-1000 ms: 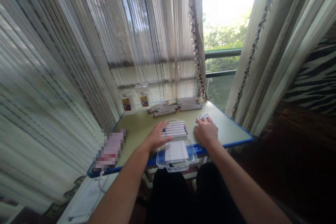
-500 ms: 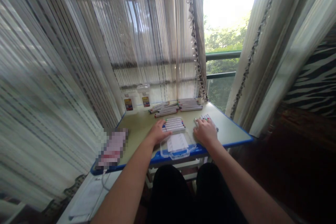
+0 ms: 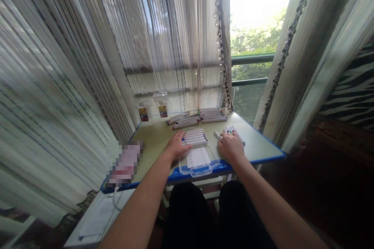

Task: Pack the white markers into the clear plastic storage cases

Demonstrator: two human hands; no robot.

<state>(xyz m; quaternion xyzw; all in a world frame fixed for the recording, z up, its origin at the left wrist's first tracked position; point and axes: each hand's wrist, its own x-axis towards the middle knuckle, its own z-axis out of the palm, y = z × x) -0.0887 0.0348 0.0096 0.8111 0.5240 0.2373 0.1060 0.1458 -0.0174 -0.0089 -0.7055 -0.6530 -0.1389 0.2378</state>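
My left hand [image 3: 175, 146] grips the left side of a clear plastic case [image 3: 182, 168], thumb along its front and fingers toward the back. A row of white markers [image 3: 194, 139] with coloured ends lies side by side in the far part of the case. In the near part rests a white paper insert [image 3: 198, 157]. To the right, my right hand [image 3: 231, 146] is closed over a small group of markers [image 3: 230, 129]. A white marker [image 3: 217, 135] sticks out to the left of its fingertips; the fingers partly hide the grip.
Loose markers [image 3: 182, 118] and a stacked row of markers [image 3: 213, 115] lie at the back of the blue-edged table [image 3: 157, 140]. Two clear cases with labels [image 3: 163, 111] stand at the back left. A blurred-out pink object [image 3: 127, 161] with a cable lies left.
My right hand has shifted slightly right and toward me, and a marker now juts out more clearly at its left. My left hand stays on the case. The view has shifted slightly.
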